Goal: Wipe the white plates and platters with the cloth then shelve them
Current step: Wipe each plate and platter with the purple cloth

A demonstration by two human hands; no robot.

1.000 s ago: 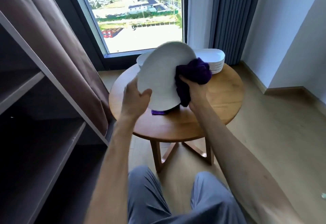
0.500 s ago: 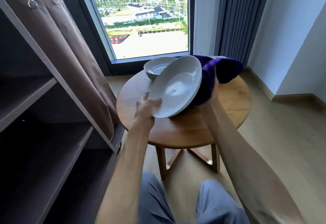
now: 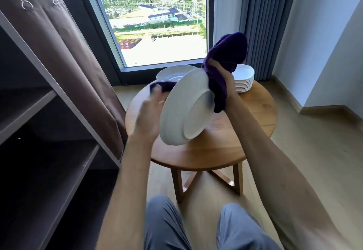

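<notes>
Above a round wooden table (image 3: 245, 131) by a tall window (image 3: 157, 23), a person holds a white oval platter (image 3: 182, 112) tilted on edge, its underside and foot ring facing the camera; the right hand (image 3: 225, 80) grips a purple cloth (image 3: 225, 61) at the platter's upper right rim, fingers curled round the bunched fabric, which rises above the fist and also hangs down against the rim; a strip of the same cloth shows past the platter's upper left edge. The left hand (image 3: 151, 116) sits at the platter's left side, blurred; its fingers reach up near that strip of cloth, but whether they are spread, pressed together or pinching anything cannot be told. On the table behind the platter rests a white bowl-like dish (image 3: 172, 73); to the right, behind the right hand, stands a stack of white plates (image 3: 243, 80) near the table's far edge. At left, dark open shelves (image 3: 49, 151) stand beside a brown fabric cover (image 3: 68, 53) held by binder clips; grey curtains (image 3: 265, 13) hang right of the window; the person's knees in grey trousers (image 3: 196, 230) fill the bottom of the view.
</notes>
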